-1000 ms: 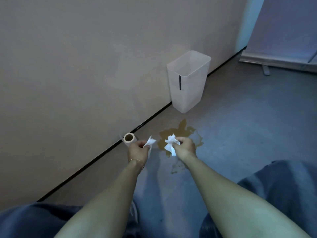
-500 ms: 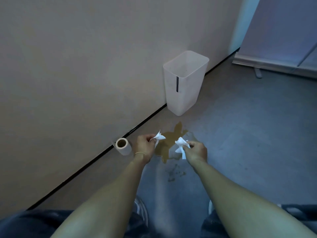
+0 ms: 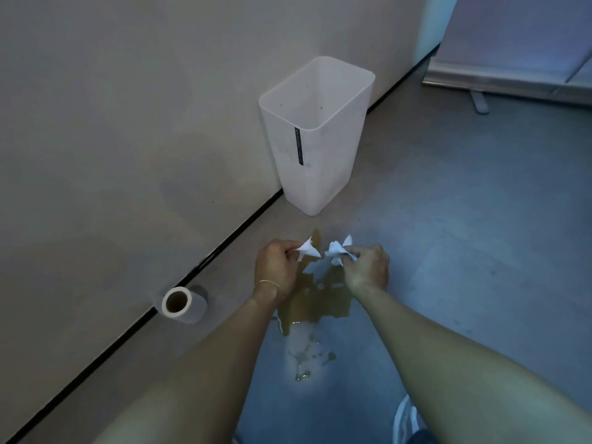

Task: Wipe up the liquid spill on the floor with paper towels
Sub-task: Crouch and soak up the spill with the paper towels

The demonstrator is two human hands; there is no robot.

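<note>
Above the brown spill (image 3: 315,302) on the floor (image 3: 464,251), the left hand (image 3: 276,270) and right hand (image 3: 367,268) each pinched a scrap of white paper towel (image 3: 336,249), near the bin (image 3: 317,136).

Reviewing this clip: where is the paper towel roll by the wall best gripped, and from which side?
Judging by its pose, around the middle of its curved body, from above. The paper towel roll lies on its side at the wall's base, open core facing the camera; the wall side looks blocked, and the thin wrap leaves little to pinch at the ends.
</note>
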